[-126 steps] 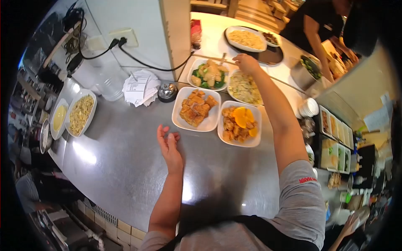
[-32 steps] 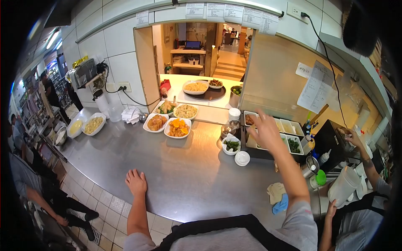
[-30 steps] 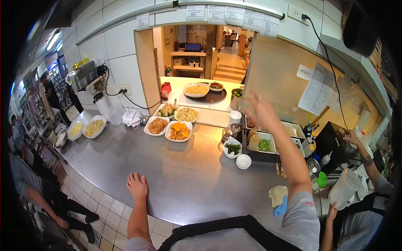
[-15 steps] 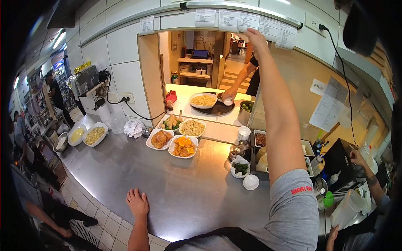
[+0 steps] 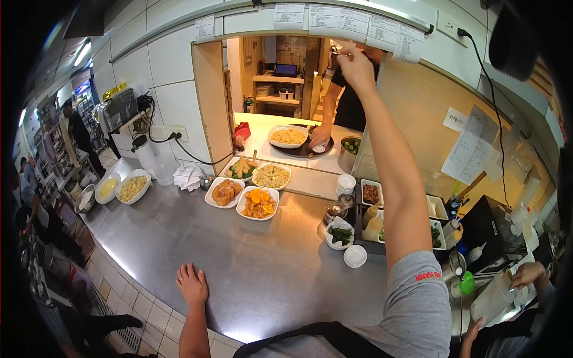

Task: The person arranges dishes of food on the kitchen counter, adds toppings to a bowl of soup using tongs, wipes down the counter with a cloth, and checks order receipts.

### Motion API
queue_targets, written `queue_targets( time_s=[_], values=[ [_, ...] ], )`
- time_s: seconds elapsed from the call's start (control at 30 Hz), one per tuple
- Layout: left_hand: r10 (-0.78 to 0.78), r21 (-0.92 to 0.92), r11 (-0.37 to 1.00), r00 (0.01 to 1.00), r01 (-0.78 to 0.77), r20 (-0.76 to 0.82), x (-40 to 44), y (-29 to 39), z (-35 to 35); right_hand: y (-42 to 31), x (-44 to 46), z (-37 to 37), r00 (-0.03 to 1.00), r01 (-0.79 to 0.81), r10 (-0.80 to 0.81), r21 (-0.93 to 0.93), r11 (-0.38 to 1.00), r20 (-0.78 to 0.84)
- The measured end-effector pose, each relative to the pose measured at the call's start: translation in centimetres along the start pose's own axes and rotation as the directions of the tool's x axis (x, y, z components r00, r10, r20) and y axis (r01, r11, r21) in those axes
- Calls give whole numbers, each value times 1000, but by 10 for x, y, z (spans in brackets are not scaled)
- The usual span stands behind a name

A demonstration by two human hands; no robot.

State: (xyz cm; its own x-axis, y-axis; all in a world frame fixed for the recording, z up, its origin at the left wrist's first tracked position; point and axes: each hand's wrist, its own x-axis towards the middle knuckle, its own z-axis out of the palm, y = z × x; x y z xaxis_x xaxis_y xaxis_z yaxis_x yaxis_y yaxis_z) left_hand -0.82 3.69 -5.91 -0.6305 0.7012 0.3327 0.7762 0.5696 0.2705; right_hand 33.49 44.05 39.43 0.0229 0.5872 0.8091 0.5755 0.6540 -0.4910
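My left hand (image 5: 192,284) lies flat on the steel counter (image 5: 250,262), fingers stretched out, holding nothing. Raised high in front of the serving window, my right hand (image 5: 357,70) has its fingers curled together just below the row of order tickets (image 5: 353,22). A pale blur shows at its fingertips, too unclear to name. Nearest the window stand dishes of fried pieces (image 5: 227,193), orange-topped fried pieces (image 5: 258,203), fried rice (image 5: 272,176) and a pale food on greens (image 5: 242,168).
Beyond the window a person's hand (image 5: 320,136) reaches to a dark tray (image 5: 307,154) bearing a rice dish. Sauces and containers (image 5: 373,227) crowd the right side. Further right, another person's hand (image 5: 528,274) is at a white container (image 5: 492,301). More bowls (image 5: 132,188) stand left.
My right hand has come down slightly from the tickets, its fingers now curled. My left hand stays on the counter. The person beyond the window has leaned in closer.
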Motion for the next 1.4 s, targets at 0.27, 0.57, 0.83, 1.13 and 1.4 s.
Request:
queue_targets(
  time_s=[0.27, 0.57, 0.83, 1.13, 1.4],
  values=[
    [10, -8, 1000, 1000, -10, -25, 0, -2, 2, -29, -308, -43, -177, 65, -120, 133, 989, 977],
    [25, 10, 1000, 998, -24, -58, -3, -4, 5, 23, -542, -116, 490, 181, 127, -243, 953, 862],
    [15, 16, 1000, 999, -14, -47, -4, -3, 1, 20, -573, -116, 696, 169, 98, -296, 940, 711],
    [17, -1, 1000, 999, -17, -32, -3, -4, -1, 20, -574, -116, 707, 173, 87, -291, 941, 702],
    [22, 40, 999, 999, -20, -48, -6, -5, 7, 26, -549, -95, 642, 167, 125, -297, 940, 757]
  ],
)
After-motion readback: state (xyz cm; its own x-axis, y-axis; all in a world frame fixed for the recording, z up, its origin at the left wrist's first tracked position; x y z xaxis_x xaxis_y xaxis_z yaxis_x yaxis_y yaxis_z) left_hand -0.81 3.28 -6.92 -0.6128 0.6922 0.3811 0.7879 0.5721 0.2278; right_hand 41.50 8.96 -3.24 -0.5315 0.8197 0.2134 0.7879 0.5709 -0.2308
